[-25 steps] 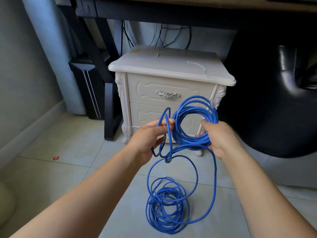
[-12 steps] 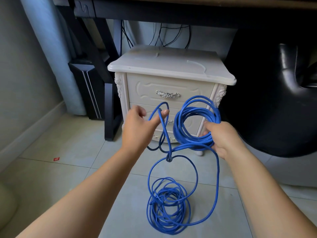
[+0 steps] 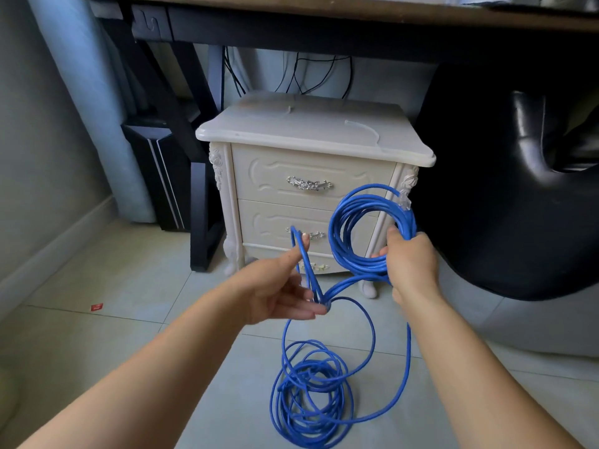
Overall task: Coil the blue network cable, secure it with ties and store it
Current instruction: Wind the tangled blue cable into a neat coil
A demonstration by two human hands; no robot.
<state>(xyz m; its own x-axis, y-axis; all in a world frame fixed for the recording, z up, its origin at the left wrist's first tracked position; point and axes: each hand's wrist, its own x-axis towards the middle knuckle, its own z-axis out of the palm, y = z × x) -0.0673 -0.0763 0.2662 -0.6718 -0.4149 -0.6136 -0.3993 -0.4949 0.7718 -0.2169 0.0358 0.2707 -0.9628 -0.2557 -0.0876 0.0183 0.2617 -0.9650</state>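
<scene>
Above the tiled floor (image 3: 129, 286), the right hand (image 3: 409, 265) holds the coiled blue network cable (image 3: 366, 268) in a closed grip; the left hand (image 3: 275, 288), its grip half open, seems to pinch a narrow loop.

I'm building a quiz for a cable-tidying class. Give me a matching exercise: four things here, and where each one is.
1 wound coil
2 loose cable heap
3 translucent tie
4 red scrap

A on the nightstand top
B in the right hand
C tiles, far left
D tiles, nearest the viewer

Pairs: 1-B, 2-D, 3-A, 4-C
</scene>
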